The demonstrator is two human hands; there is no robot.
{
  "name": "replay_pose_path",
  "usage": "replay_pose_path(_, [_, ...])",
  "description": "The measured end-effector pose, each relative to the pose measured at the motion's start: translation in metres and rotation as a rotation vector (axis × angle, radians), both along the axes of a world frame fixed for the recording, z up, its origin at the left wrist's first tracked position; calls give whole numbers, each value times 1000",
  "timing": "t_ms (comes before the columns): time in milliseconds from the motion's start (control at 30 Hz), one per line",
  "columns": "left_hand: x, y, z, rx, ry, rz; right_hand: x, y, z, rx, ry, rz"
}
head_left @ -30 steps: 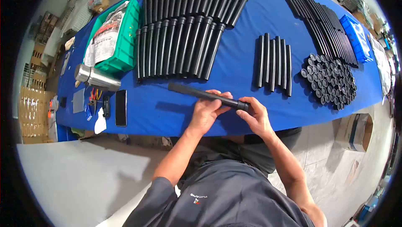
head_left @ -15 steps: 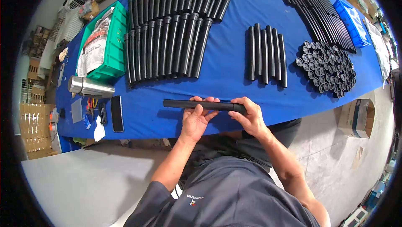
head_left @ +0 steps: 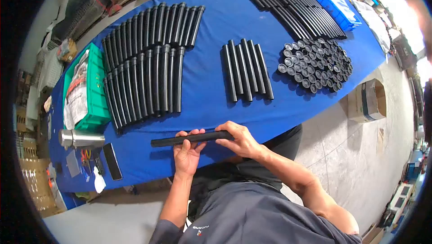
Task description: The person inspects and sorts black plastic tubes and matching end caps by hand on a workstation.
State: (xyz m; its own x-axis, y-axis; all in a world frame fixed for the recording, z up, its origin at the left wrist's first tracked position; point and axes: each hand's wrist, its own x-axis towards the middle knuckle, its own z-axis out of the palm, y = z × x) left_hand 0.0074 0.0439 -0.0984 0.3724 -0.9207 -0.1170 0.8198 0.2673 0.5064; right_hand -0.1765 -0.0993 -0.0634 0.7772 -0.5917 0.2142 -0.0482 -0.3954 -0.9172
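A black tube [head_left: 168, 142] lies level across both hands, just above the table's near edge. My left hand [head_left: 186, 154] is closed round its middle, thumb in front and fingertips showing behind. At the tube's right end, my right hand [head_left: 239, 139] grips with thumb and fingers and largely covers that end. Beyond the hands, several plain black tubes [head_left: 243, 70] lie side by side. A cluster of round black caps [head_left: 315, 66] sits to their right. Rows of black tubes with wider end collars [head_left: 144, 82] fill the left.
The blue-covered table [head_left: 211, 28] also bears a green crate [head_left: 96, 93], a steel flask [head_left: 82, 138], a phone [head_left: 112, 161] and small tools [head_left: 86, 157]. Thin black rods [head_left: 310, 19] lie by a blue bin [head_left: 335, 7]. A cardboard box [head_left: 366, 102] stands on the floor.
The view has swung, so the table things appear further left and tilted. Both hands still hold the tube. My right hand now covers more of its right end.
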Motion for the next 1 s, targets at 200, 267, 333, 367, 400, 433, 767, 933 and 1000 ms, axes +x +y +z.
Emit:
replay_pose_path(200, [4, 2, -4, -59, 76, -27, -2, -1, 11, -12, 10, 44])
replay_pose_path(267, [5, 2, -7, -100, 102, -54, -3, -2, 14, 65, 7, 36])
replay_pose_path(333, [4, 4, -4, -69, 127, -43, -5, 3, 15, 254, 10, 12])
replay_pose_path(367, [3, 4, -3, -51, 139, -35, -6, 3, 15, 336, 57, 22])
replay_pose_path(400, [4, 2, -1, -38, 149, -41, -6, 3, 14, 419, 104, 34])
replay_pose_path(433, [4, 1, -1, -39, 128, -39, -6, 3, 13, 502, 149, 48])
replay_pose_path(767, [4, 1, -2, -25, 82, -48, -7, 8, 2, 571, -4, -40])
replay_pose_path(933, [6, 4, -7, -30, 87, -58, -10, 2, 12, 374, 35, 46])
replay_pose_path(1000, [7, 3, -7, -33, 90, -46, -8, 4, 13, 388, 23, 33])
